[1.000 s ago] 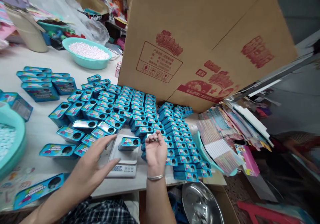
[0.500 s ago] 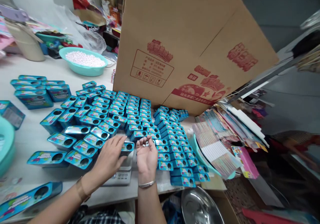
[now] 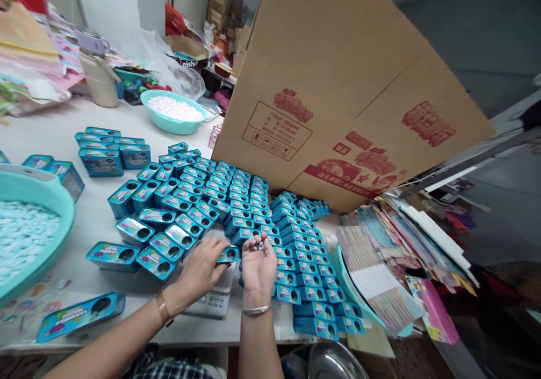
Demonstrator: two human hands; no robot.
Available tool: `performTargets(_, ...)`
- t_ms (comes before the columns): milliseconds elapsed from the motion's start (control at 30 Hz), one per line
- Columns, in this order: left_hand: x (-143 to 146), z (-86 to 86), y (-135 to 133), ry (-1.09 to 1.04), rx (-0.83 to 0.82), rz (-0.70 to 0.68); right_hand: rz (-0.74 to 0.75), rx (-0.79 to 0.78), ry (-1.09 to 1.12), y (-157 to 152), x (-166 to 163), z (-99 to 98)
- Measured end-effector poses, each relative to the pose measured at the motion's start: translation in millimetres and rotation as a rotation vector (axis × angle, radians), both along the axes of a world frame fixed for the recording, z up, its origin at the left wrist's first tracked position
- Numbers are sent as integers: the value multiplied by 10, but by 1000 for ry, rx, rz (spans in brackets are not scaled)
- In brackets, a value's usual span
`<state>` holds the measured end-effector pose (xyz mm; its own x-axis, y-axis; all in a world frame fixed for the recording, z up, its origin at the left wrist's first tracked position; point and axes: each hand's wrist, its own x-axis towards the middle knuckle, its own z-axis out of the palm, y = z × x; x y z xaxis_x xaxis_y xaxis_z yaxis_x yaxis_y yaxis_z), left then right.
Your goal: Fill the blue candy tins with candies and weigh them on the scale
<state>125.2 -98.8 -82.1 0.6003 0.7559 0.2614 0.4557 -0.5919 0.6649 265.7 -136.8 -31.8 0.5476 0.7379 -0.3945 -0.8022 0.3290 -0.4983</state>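
My left hand (image 3: 199, 271) rests with curled fingers on a small blue tin (image 3: 229, 254) that sits on a white digital scale (image 3: 212, 303). My right hand (image 3: 258, 264) is palm up just right of that tin, cupped around a few small white tablets (image 3: 258, 243) near the fingertips. Around both hands lie rows of the same blue tins (image 3: 236, 196), each with a round hole in its lid.
A big cardboard carton (image 3: 342, 94) leans behind the tins. A teal bowl of white tablets (image 3: 31, 230) sits at left, another (image 3: 174, 110) at the back. Stacked printed cards (image 3: 380, 249) lie right, a steel bowl (image 3: 333, 362) below the table edge.
My left hand came in from the left and settled on the tin on the scale. My right hand stayed beside it, palm up with tablets. The camera view shifted a little.
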Motion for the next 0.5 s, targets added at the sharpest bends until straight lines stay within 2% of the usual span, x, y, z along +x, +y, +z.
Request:
performTargets(200, -25, -121, 13, -76, -41, 20, -58, -31, 53, -112, 59, -59)
performTargets(300, -53, -64, 12, -94, -47, -10, -61, -34, 78, -164, 54, -103)
performTargets(400, -90, 183, 16, -82, -20, -63, -55, -24, 122, -184, 9, -138)
performTargets(500, -110, 584, 40, 7, 82, -120, -51, -14, 199, -152, -60, -138)
